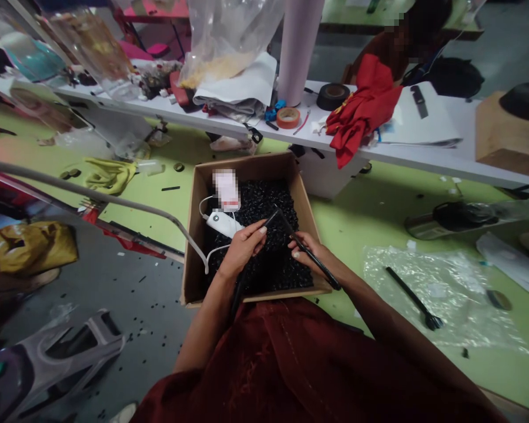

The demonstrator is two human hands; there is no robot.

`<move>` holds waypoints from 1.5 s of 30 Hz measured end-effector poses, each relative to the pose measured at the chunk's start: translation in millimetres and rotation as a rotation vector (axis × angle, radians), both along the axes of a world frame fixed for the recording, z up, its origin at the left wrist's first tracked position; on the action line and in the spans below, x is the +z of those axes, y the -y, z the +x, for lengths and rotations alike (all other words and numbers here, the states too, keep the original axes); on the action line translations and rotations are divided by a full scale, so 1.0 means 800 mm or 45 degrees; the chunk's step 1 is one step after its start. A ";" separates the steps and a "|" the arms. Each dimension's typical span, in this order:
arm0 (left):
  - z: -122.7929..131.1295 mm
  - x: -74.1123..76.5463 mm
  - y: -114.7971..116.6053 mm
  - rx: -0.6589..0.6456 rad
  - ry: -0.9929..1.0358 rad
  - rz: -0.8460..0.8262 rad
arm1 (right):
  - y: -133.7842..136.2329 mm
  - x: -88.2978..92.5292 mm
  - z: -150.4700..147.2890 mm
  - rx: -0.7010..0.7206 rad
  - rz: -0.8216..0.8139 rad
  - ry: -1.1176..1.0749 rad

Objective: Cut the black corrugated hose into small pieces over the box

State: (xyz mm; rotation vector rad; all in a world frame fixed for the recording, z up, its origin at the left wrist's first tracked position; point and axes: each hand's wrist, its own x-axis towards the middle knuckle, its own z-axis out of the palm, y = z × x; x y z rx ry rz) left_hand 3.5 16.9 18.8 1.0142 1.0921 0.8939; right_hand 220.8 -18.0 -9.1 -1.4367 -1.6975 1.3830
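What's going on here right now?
The person's left hand pinches a black strip, and the right hand holds a black stick-like piece, both above a cardboard box of small black pieces. The held pieces' far ends are close together; contact is unclear. A white device lies in the box.

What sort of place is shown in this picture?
Probably a small workshop for assembling goods: a cardboard box holds many small black pieces, it stands at a yellow-green worktable, and an orange tape roll lies on the white shelf.
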 end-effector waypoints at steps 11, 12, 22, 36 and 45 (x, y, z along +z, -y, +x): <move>-0.003 0.005 0.001 -0.078 -0.109 0.011 | -0.021 0.013 -0.002 0.035 -0.012 0.072; -0.003 0.006 0.001 -0.081 -0.116 0.014 | -0.023 0.014 -0.002 0.043 -0.009 0.072; -0.003 0.004 0.000 -0.083 -0.162 0.004 | -0.028 0.016 -0.002 0.107 0.019 0.153; -0.003 -0.012 -0.003 -0.066 -0.338 0.100 | -0.017 0.006 -0.016 -0.013 0.037 0.265; -0.008 -0.021 -0.009 -0.142 -0.618 0.269 | -0.018 -0.011 -0.020 -0.006 0.147 0.421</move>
